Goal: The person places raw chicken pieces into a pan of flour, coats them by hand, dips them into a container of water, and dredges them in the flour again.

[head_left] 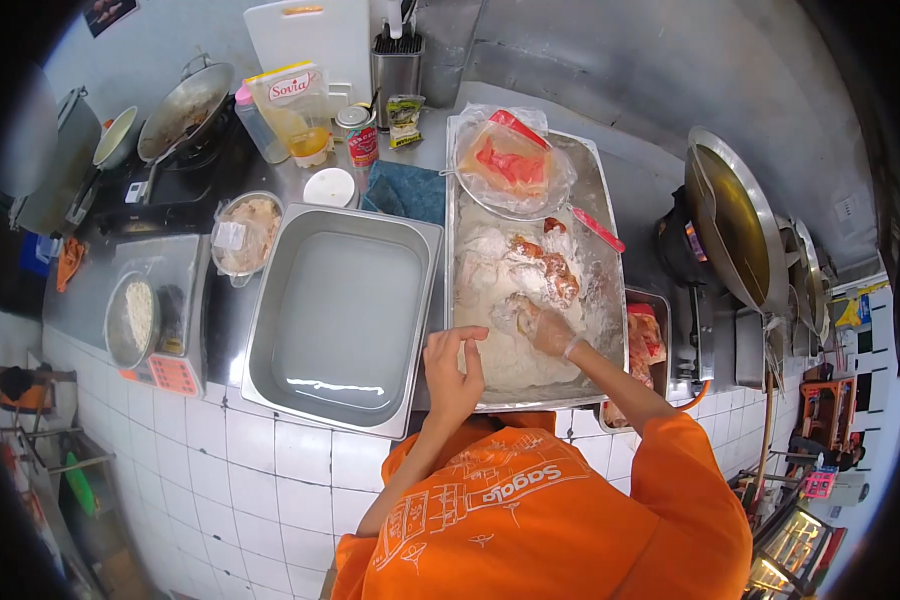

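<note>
A large metal tray holds white flour with several reddish-brown, partly coated pieces of meat on it. My right hand wears a clear glove dusted with flour. It is down in the flour below the meat, its fingers curled around a whitened lump that I cannot make out. At the tray's left edge is my bare left hand, open with fingers apart and holding nothing; the index finger points over the rim. A bowl with a plastic bag of red contents sits at the tray's far end, beside a red-handled utensil.
Left of the tray stands a deep metal pan of water. Further left are a tub of pale food and a scale bearing a bowl of flour. A wok of oil and a container of raw meat are on the right.
</note>
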Demonstrator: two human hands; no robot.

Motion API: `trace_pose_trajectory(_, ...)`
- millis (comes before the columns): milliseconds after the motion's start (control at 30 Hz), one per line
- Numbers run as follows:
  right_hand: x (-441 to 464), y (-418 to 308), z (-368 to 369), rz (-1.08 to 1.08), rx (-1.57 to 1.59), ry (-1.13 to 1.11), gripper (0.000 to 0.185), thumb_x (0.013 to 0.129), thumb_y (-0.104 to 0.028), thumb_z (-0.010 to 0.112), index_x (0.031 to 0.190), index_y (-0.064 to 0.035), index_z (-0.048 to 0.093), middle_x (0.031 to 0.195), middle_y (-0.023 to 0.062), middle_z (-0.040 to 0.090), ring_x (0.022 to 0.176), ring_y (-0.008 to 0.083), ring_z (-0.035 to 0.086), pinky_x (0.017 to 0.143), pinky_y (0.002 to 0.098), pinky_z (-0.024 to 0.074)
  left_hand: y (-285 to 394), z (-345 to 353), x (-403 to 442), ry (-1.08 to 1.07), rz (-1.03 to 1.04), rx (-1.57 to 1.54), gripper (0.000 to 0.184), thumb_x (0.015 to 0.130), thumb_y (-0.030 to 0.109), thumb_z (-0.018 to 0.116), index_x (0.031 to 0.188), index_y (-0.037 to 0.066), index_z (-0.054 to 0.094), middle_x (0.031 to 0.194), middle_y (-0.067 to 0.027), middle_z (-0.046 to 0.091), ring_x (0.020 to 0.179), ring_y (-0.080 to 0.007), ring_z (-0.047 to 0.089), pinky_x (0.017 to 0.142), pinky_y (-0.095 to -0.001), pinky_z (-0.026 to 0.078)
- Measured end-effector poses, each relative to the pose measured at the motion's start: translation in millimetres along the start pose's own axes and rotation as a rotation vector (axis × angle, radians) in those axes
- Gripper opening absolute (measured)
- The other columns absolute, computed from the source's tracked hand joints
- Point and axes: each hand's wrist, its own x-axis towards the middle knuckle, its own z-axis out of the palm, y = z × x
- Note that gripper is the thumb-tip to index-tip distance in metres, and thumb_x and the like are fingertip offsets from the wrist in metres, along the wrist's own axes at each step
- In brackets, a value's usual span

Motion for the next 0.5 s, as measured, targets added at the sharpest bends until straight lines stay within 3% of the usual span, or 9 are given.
trace_pose_trajectory(167,-20.0,15.9,5.9,0.105,-0.154,-0.001,0.07,0.086,-0.013,0.059,0.151,-0.0139,0.035,0.072,0.0223,0.063,0.066,0.0413,0.064,0.061,0.0516,0.0492,0.6,0.5,1.9,0.008,0.008,-0.02,0.015,0.093,0.006,0.054,0.099,0.01,0.068,0.1,-0.0027,0.069,0.096,-0.027,0.057,0.087,-0.0394,0.04)
trace_pose_trajectory(267,-22.6,-2.5,-7.2,0.199,-0.263,-0.145,0.063,0.09,-0.013,0.057,0.149,-0.0123,0.034,0.086,0.0298,0.064,0.072,0.0438,0.064,0.063,0.0524,0.0515,-1.0,0.8,1.8,-0.002,0.016,0.011,0.015,0.093,0.006,0.054,0.099,0.01,0.068,0.099,-0.0028,0.069,0.096,-0.0272,0.057,0.087,-0.0396,0.04)
trace_pose_trajectory(367,-28.1,0.4,-13.0,0.019,-0.043,0.097,0.072,0.091,-0.01,0.059,0.154,-0.0107,0.023,0.088,0.0271,0.067,0.067,0.0361,0.067,0.05,0.0466,0.0513,-1.4,1.5,1.8,0.005,0.021,0.01,0.015,0.091,0.006,0.056,0.099,0.01,0.068,0.098,-0.0024,0.069,0.096,-0.0265,0.057,0.087,-0.0396,0.039)
trace_pose_trajectory(467,-42.1,-30.7,-59.9,0.569,0.699,-0.171,0.081,0.091,-0.009,0.061,0.155,-0.0092,0.012,0.105,0.0225,0.067,0.075,0.0267,0.07,0.045,0.0384,0.0539,7.4,2.6,6.6,-0.055,-0.007,0.109,0.016,0.089,0.007,0.059,0.1,0.013,0.069,0.102,-0.0029,0.067,0.101,-0.0274,0.055,0.088,-0.0418,0.037)
trace_pose_trajectory(500,-44.6,-28.4,-61.0,0.577,0.755,-0.17,0.083,0.089,-0.009,0.062,0.155,-0.0063,0.011,0.103,0.0201,0.067,0.073,0.0244,0.068,0.051,0.0382,0.0546,12.4,4.8,9.9,-0.097,0.022,0.218,0.016,0.087,0.008,0.061,0.1,0.014,0.069,0.105,-0.0034,0.066,0.103,-0.0277,0.053,0.088,-0.0429,0.037)
